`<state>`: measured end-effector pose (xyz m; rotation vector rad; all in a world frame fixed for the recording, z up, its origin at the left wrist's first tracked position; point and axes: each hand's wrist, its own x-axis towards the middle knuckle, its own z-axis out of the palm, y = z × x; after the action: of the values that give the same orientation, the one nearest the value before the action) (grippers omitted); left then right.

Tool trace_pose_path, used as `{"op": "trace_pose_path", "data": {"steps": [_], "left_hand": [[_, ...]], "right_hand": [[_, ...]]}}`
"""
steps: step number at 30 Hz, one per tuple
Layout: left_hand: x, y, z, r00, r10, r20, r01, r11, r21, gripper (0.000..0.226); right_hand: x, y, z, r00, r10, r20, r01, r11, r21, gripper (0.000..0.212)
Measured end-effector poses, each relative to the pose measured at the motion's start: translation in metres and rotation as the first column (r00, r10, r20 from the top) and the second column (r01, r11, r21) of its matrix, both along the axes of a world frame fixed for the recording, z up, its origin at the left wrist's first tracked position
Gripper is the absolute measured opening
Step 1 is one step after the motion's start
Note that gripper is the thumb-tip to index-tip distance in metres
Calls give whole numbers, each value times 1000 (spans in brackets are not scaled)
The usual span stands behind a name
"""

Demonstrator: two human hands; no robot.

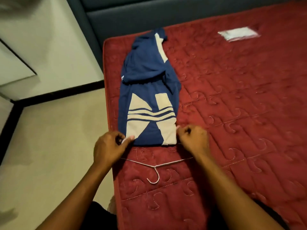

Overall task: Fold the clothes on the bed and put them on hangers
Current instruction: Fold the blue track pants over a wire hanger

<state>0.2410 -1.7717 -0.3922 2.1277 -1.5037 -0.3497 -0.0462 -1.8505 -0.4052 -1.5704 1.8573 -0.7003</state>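
Note:
A navy blue garment with white shapes and stripes lies folded into a long strip on the red mattress, running away from me near its left edge. My left hand pinches the garment's near left corner. My right hand pinches the near right corner. A thin metal wire hanger lies flat on the mattress just in front of the garment's near edge, hook pointing toward me; its ends pass under my wrists.
A clear plastic packet lies on the mattress at the far right. A dark blue padded headboard stands behind the bed. Pale tiled floor with black lines lies to the left of the mattress edge.

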Motion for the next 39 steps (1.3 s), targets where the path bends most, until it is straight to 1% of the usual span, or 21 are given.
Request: {"op": "trace_pose_path", "data": {"steps": [2,3,4,6,8,10,12,15,18,19,21,25,28,30,32,34,36,37,39], "left_hand": [[0,7,-5,999,-13,-49,13,1000,1,27],[-2,8,-4,997,-3,-80,2,1000,-12,20],[-3,8,-4,993,13,-116,-15,1000,-22,16],[-4,9,-2,981,73,-179,-84,995,-53,22],[2,13,-1,963,155,-220,-176,981,-81,27],[11,15,0,944,214,-250,-234,971,-52,25],[15,18,0,959,181,-219,-188,982,-9,25],[16,20,-2,979,116,-167,-122,992,-26,27],[24,20,-4,987,137,-86,-141,989,-39,25],[26,20,-5,985,161,-63,-163,986,-25,24],[28,20,-4,984,177,-9,-177,984,-23,24],[20,6,7,990,64,126,-49,992,-117,15],[16,-39,24,975,-61,216,92,986,-139,13],[14,-78,35,945,-176,277,203,976,-73,13],[11,-124,44,909,-273,315,291,957,-13,18],[13,-178,49,888,-340,309,357,934,2,30],[21,-234,45,881,-358,311,372,928,15,42],[25,-259,43,884,-349,309,358,933,32,49],[38,-311,33,913,-313,260,305,950,73,64]], "right_hand": [[5,19,4,997,71,-12,-69,990,122,38],[10,24,7,995,95,-14,-92,987,129,39],[16,24,7,993,116,-19,-112,986,125,34],[23,25,13,983,158,-89,-148,984,103,14],[16,27,18,976,135,-174,-122,989,80,10],[1,28,19,972,70,-224,-56,996,71,11],[-4,31,17,963,67,-260,-48,996,78,13],[4,35,14,918,143,-369,-123,989,76,21],[2,34,15,847,155,-508,-155,987,42,22],[0,32,15,839,145,-524,-154,988,27,22],[-2,31,16,849,148,-508,-177,984,-9,24],[0,13,27,848,226,-479,-275,961,-33,24],[10,-27,43,831,252,-496,-325,943,-65,25],[19,-57,55,816,276,-508,-362,929,-78,24],[33,-98,65,816,289,-501,-382,920,-90,24],[50,-149,72,820,294,-490,-390,915,-103,21],[68,-202,73,816,302,-493,-414,901,-134,22],[77,-226,73,814,302,-496,-423,893,-150,25],[100,-278,71,810,322,-490,-451,877,-168,31]]}}
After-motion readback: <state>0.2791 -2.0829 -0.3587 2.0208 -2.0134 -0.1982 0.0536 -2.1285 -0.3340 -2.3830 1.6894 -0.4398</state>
